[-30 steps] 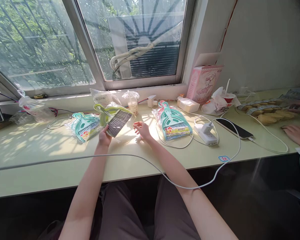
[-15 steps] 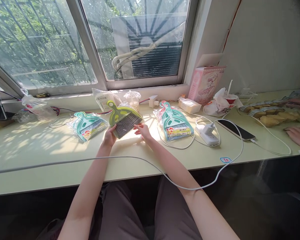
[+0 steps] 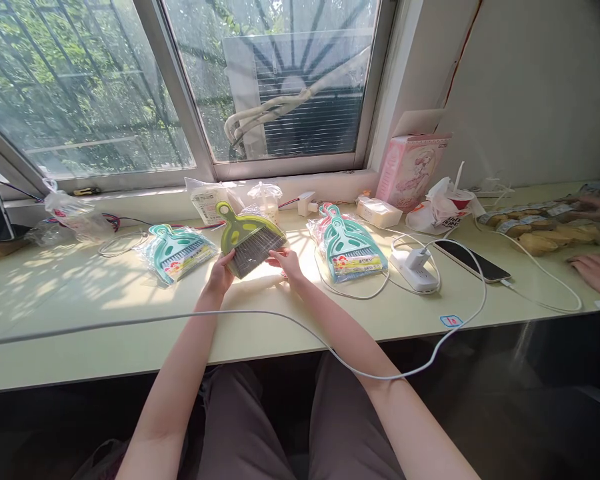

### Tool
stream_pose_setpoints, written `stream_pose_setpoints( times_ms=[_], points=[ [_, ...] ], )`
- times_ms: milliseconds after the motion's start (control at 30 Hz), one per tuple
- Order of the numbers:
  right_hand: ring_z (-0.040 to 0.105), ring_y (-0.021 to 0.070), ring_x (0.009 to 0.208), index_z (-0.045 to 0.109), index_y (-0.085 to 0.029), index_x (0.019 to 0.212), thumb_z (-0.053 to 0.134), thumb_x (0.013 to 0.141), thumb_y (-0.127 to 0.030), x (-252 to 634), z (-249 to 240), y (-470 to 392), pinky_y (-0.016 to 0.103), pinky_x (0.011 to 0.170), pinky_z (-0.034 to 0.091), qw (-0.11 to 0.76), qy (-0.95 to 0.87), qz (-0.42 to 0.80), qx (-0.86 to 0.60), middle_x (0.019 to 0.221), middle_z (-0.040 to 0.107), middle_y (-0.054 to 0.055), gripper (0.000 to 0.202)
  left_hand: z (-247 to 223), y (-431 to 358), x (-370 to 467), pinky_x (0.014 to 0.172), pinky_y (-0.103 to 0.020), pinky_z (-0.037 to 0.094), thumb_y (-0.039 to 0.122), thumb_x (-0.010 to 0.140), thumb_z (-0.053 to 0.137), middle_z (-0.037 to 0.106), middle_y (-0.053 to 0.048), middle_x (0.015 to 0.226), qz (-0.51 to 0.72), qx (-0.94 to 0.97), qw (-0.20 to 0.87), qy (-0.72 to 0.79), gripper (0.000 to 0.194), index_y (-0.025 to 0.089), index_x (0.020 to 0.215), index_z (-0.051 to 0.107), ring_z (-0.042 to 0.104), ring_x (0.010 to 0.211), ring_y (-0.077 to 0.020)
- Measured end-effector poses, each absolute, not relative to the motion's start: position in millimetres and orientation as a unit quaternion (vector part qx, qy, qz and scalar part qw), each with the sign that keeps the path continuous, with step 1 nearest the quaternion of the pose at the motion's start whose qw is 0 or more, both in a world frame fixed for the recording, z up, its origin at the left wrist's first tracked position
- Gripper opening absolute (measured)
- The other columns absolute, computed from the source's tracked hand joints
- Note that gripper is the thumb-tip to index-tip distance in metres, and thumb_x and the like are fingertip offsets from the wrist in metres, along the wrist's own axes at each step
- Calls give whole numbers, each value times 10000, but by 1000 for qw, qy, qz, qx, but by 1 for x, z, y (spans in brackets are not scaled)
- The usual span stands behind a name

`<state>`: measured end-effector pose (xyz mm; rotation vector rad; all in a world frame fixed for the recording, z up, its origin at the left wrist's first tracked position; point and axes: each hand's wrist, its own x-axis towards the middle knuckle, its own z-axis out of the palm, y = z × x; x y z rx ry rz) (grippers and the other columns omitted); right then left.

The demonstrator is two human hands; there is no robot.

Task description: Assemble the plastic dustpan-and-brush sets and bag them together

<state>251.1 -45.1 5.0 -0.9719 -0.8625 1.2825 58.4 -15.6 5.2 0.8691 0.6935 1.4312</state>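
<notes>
So the right hand [image 3: 286,263] has come over and now pinches the bristle end of the brush [image 3: 247,239]; a second ago it sat loose on the desk [image 3: 130,320]; left hand [image 3: 219,277] grips the other corner, brush raised between both.

Head cam, looks fwd and down, desk [image 3: 105,333] close, window [image 3: 180,87] beyond

Sunlight falls through a wide window [image 3: 180,87] onto the pale counter [image 3: 80,313]; a plain wall [image 3: 530,87] stands to the right.
</notes>
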Motion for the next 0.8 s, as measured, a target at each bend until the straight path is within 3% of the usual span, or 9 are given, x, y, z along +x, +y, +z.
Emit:
stream_pose_setpoints(
  times_ms=[233, 800],
  points=[
    [697, 112, 626, 621, -148, 879, 756, 795, -70, 247, -1, -42, 268, 750, 637, 629, -336, 587, -382, 736, 713, -7, 178, 5, -14, 60, 1027, -478, 527, 309, 888, 650, 732, -108, 1114, 602, 365, 626, 336, 317, 204, 1185, 687, 635, 1190, -335],
    [710, 132, 639, 600, -159, 910, 815, 754, -121, 248, 0, -46, 324, 817, 649, 624, -350, 581, -389, 770, 716, 10, 269, 6, -13, 59, 1082, -483, 487, 461, 922, 597, 733, -98, 1156, 603, 387, 609, 340, 375, 218, 1187, 704, 611, 1233, -328]
  ],
)
